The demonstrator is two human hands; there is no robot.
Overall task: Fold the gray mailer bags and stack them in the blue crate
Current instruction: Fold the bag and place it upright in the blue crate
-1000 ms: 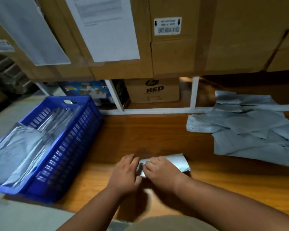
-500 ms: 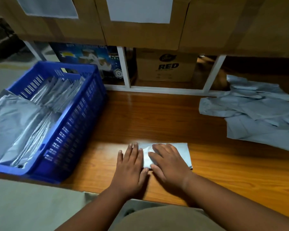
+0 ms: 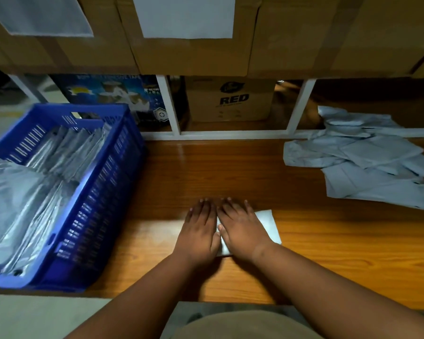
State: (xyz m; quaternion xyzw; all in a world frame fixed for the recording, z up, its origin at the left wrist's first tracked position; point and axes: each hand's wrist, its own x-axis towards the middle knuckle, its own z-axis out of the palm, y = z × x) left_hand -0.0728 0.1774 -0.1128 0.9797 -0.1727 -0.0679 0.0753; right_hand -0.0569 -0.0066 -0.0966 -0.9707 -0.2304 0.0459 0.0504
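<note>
Pressing a folded gray mailer bag (image 3: 267, 222) flat on the wooden table (image 3: 328, 253), the left hand (image 3: 200, 231) and right hand (image 3: 241, 230) are lying open, gripping nothing; firm, even pressure should be sharpening the crease before the blue crate (image 3: 103, 192).

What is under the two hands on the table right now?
A folded gray mailer bag lies flat on the wooden table. The left hand and right hand press on it with straight fingers. Only its right part shows; the rest is covered.
</note>
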